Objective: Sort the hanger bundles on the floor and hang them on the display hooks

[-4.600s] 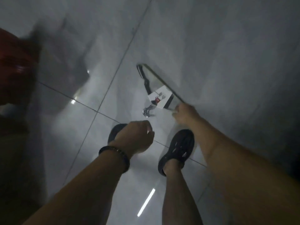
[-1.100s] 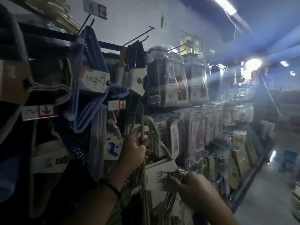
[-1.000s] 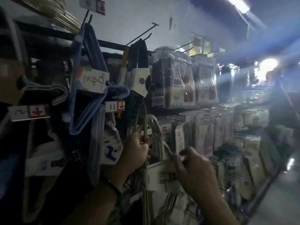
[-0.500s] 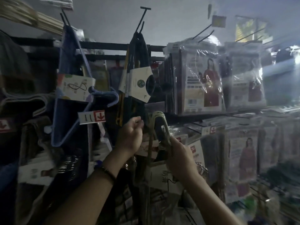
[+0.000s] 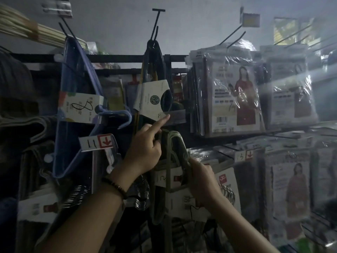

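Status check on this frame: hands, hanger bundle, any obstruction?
Left hand at bundle's hooks, index finger raised. Right hand gripping hanger bundle below its hooks. Whether it is seated on a peg: cannot tell. Black bundle hangs close above.

Only 1 view is showing: the head-worn camera, sitting at the person's eye level and facing straight into a dim shop display wall [image 5: 127, 24], tilting slightly upward so the top hooks [image 5: 158, 24] are appearing near the upper edge. It is standing close, within arm's reach of the rack, with both forearms entering from the bottom edge. The wide lens is bending the shelving at the right side, where packaged goods [image 5: 235, 99] are running off into blur.
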`<state>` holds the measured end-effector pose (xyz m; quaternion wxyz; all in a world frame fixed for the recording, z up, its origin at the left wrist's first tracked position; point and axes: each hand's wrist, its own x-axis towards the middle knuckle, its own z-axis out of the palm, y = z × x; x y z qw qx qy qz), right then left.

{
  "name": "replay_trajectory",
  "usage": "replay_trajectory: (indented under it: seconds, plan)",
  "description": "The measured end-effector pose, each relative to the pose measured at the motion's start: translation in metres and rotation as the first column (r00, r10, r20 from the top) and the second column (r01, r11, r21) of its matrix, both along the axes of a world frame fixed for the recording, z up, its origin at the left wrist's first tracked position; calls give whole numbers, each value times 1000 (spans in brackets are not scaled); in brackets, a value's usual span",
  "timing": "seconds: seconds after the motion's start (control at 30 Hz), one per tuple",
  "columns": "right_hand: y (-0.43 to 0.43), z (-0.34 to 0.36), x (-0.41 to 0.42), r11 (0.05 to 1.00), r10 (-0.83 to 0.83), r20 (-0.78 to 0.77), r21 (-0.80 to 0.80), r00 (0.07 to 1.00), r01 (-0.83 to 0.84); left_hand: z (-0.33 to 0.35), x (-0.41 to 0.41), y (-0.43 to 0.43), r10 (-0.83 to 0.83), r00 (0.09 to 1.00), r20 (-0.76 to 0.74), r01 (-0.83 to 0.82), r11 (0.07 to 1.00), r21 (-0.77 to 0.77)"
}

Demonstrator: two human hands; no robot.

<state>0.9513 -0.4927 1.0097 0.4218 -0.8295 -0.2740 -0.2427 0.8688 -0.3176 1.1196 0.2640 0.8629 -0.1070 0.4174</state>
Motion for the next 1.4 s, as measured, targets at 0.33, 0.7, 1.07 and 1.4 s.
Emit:
replay_trajectory:
  seconds: [0.33, 0.7, 1.07, 1.4]
  plan:
    - [28, 17, 40, 999, -40, -42, 3, 998, 40, -6, 9, 10, 106, 992, 65, -116, 978, 174]
    - [88, 17, 89, 989, -31, -86, -147, 996, 18, -19, 22, -2, 319, 946, 63, -324, 905, 274]
    - [92, 20, 101, 991, 63, -371, -86, 926, -102, -7, 4, -14, 340, 934, -106, -303, 915, 267]
    - [41, -51, 22, 997, -78, 0, 23, 997, 78, 0, -26, -11, 359, 931, -61, -324, 894, 310]
